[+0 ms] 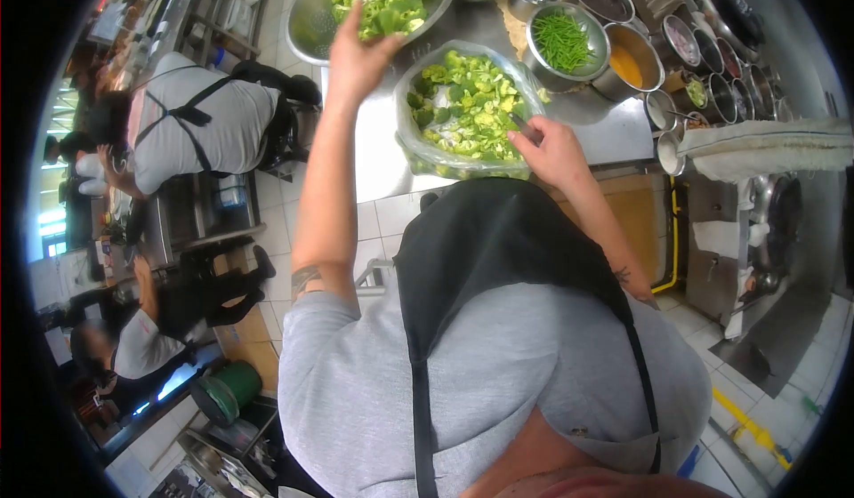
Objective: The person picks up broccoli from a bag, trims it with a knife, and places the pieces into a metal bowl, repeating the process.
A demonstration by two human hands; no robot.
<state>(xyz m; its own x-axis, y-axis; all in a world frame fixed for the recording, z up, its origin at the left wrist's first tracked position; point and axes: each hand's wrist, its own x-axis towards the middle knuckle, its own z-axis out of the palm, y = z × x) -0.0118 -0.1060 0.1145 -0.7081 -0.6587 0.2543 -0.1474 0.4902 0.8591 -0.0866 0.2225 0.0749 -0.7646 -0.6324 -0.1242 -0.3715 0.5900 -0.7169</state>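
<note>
Left hand [356, 58], fingers curled on broccoli piece, over rim of large steel bowl [311, 18], top centre. Right hand [553, 151] clenched on small knife [525, 127] beside clear-plastic-lined tub of cut green broccoli [463, 107], upper centre. Risks: floret dropping onto steel counter [605, 124]; blade snagging liner or nicking fingers.

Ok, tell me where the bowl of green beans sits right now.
In the head view the bowl of green beans stands on the steel counter, just right of the bag-lined tub of cut broccoli and left of the pot of orange sauce.
</note>
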